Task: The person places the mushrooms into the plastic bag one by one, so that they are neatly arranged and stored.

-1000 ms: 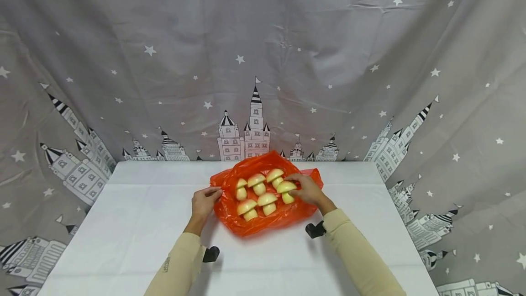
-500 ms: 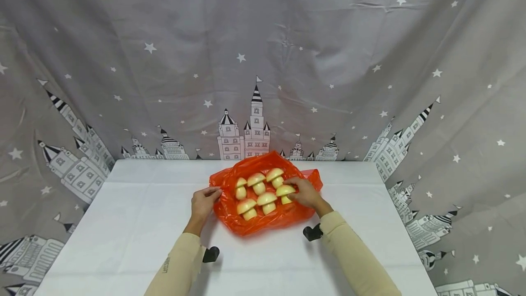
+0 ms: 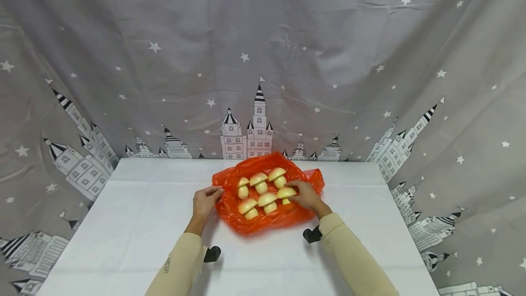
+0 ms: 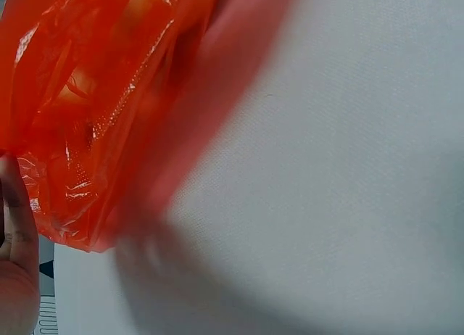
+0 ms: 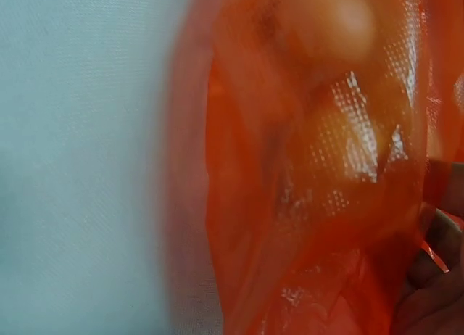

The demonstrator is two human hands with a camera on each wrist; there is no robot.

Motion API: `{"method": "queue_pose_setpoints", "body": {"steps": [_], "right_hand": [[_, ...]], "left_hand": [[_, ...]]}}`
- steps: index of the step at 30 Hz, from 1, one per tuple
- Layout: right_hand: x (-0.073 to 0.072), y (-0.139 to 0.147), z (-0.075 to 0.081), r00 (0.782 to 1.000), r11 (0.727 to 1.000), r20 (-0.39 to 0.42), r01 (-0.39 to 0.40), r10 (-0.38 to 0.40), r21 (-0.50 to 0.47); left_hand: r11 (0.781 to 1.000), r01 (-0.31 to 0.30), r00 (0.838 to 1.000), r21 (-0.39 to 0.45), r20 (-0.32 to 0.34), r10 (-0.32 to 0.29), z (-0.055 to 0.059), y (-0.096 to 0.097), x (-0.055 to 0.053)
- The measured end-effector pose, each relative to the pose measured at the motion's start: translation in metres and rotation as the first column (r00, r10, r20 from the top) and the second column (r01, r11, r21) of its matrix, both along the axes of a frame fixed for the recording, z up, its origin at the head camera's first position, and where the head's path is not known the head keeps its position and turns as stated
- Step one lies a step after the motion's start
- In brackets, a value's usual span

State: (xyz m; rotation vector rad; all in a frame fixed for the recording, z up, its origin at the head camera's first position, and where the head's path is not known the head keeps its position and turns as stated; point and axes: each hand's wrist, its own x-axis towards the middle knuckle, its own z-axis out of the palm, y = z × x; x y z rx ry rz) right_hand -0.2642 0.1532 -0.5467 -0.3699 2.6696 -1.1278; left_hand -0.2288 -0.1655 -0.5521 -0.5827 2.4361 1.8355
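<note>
In the head view, a crinkled red plastic bag (image 3: 246, 227) lies with its mouth spread, holding several glossy yellow toy mushrooms (image 3: 267, 199) with reddish-tinged caps, set in two rows. My left hand (image 3: 203, 203) pinches the bag's left edge; the left wrist view shows the same hand (image 4: 18, 241) at the red film. My right hand (image 3: 306, 194) reaches into the bag from the right, thumb and fingers around the front right mushroom (image 3: 286, 193). In the right wrist view, that hand (image 5: 435, 270) is partly hidden behind the bag, its fingers bent, with mushrooms showing dimly through the film.
A white-covered table (image 3: 156, 195) carries the bag near its back edge. Behind and at both sides hangs a grey curtain (image 3: 328, 58) with printed stars and castles. Black wrist camera mounts (image 3: 212, 254) stick out from both sleeves.
My right hand has lowered slightly with the front right mushroom, which now sits lower and level with its row. The left hand stays at the bag's edge. The head view has shifted a little.
</note>
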Motion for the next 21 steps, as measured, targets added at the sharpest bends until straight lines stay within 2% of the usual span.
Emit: {"method": "queue_pose_setpoints", "body": {"steps": [4, 7, 11, 14, 18, 21], "right_hand": [[0.001, 0.002, 0.002, 1.000, 1.000, 0.001, -0.002, 0.002, -0.018], [0.002, 0.004, 0.005, 0.999, 1.000, -0.036, -0.014, 0.015, 0.010], [0.003, 0.006, 0.012, 0.999, 1.000, -0.050, 0.009, -0.009, 0.008], [0.003, 0.010, 0.018, 0.998, 0.999, -0.047, 0.034, -0.035, -0.037], [0.005, 0.019, 0.027, 0.993, 0.997, -0.110, 0.036, -0.043, -0.064], [0.007, 0.029, 0.034, 0.981, 0.996, -0.190, 0.036, -0.050, -0.076]], "left_hand": [[1.000, 0.003, 1.000, 0.006, -0.008, -0.003, 0.001, 0.001, -0.002], [1.000, 0.010, 1.000, -0.019, -0.017, -0.010, 0.003, 0.000, -0.001], [0.998, 0.025, 0.999, -0.062, -0.038, -0.028, 0.006, -0.001, 0.000], [0.994, 0.051, 0.998, -0.102, -0.042, -0.055, 0.007, -0.002, 0.001], [0.975, 0.106, 0.991, -0.196, -0.054, -0.119, 0.011, -0.005, 0.003], [0.945, 0.149, 0.981, -0.290, -0.078, -0.179, 0.014, -0.009, 0.005]]}}
